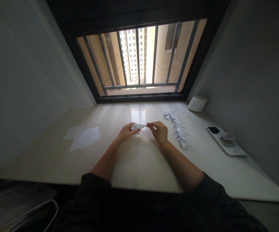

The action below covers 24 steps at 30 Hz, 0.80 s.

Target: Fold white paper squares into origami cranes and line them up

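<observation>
My left hand (126, 132) and my right hand (159, 132) hover over the middle of a pale marble counter (139, 167). Between them is a small folded piece of white paper (137, 127). My left fingers grip its wider end, and my right thumb and fingers pinch its pointed end. A row of several white origami cranes (176, 128) lies to the right of my right hand, not touching it. A stack of loose white paper sheets (84, 138) lies to the left of my left hand.
A white cylindrical container (197, 103) stands in the far right corner. A black phone (214, 130) and a small round patterned item (227, 136) rest on a white tray (231, 148). Walls flank the counter, and a barred window (141, 59) stands behind it.
</observation>
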Each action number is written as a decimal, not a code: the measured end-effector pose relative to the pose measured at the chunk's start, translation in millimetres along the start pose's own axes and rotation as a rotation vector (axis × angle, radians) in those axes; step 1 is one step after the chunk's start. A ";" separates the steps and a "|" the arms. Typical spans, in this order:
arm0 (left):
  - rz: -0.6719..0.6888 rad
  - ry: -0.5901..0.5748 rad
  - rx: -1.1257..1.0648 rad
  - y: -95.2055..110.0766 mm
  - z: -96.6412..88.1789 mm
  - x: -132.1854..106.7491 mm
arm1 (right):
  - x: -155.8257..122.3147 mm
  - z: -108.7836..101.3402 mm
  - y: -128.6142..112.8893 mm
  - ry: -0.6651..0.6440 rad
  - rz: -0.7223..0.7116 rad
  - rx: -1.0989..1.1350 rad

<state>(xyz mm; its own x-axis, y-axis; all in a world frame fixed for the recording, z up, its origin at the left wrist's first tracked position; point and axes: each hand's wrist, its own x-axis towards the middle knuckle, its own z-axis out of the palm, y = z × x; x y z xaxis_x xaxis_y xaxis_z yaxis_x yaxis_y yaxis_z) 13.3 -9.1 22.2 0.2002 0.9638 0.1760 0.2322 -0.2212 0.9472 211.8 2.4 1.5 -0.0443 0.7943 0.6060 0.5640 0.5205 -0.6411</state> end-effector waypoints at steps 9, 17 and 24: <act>-0.029 -0.038 -0.096 -11.3 -0.4 2.8 | 0.5 5.1 -10.4 -0.098 -0.207 0.210; -0.017 -0.068 0.074 -13.3 -0.4 2.8 | -2.8 7.9 -7.0 -0.085 -0.202 0.138; 0.046 0.057 0.252 -4.4 2.0 -1.9 | -2.9 6.8 -7.1 -0.033 -0.228 0.017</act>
<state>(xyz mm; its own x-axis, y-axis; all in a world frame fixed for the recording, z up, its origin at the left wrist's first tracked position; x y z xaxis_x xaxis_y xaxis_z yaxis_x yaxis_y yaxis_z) 13.8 -10.3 17.2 0.1635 0.9572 0.2390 0.4552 -0.2881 0.8425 202.3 -1.5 1.1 -0.1966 0.6650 0.7206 0.5222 0.6930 -0.4971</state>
